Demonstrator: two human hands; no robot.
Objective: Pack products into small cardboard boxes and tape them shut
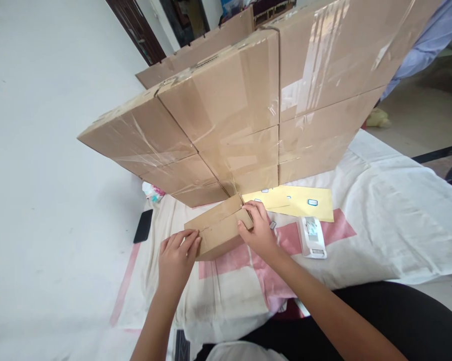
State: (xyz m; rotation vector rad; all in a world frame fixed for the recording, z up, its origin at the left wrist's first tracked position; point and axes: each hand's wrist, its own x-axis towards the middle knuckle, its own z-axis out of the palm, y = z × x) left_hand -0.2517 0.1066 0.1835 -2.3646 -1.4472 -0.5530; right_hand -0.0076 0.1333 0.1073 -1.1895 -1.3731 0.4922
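Note:
A small brown cardboard box [220, 231] lies on the cloth-covered table in front of me, its top flaps meeting along a seam. My left hand [178, 250] has its fingers pressed together on the box's left end. At the right end, my right hand [258, 230] grips the edge, with the thumb on top and the fingers over the far corner. Just beyond the box lies a yellow sheet [308, 198] with a few small blue-edged labels. A white device [311, 238] stands to the right of my right hand.
Behind the box rises a tall wall of taped cardboard boxes [226, 125]. A black phone [143, 225] and a colourful crumpled item [153, 192] lie at the left. White cloth [391, 215] with pink patches covers the table. Blue fabric [425, 50] shows at the upper right.

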